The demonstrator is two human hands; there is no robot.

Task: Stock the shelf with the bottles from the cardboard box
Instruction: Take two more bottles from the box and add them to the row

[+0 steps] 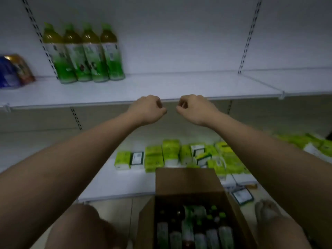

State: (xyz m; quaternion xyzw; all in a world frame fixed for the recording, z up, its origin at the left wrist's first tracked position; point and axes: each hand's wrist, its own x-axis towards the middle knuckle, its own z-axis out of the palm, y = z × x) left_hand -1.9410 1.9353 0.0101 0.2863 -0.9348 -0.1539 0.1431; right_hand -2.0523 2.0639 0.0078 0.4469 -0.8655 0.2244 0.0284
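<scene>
Both arms are reaching out level with the shelf [161, 88], the left hand [149, 109] and right hand [195, 108] loosely curled, holding nothing. Four green-tea bottles [84, 53] are standing at its left end; the rest are waiting below in the open cardboard box [186, 182], seemingly for the bare space beside them.

There is one view, from a wide-angle camera worn on the person's head. It faces forward and tilts down toward a white shelf [161, 88], whose front edge runs across the middle of the frame and bows with the lens. Both bare forearms reach away from the camera, and the left hand [148, 109] and right hand [195, 108] meet near that edge. Close beneath the camera, at the bottom edge, lies an open cardboard box [186, 182] between the person's knees.
</scene>
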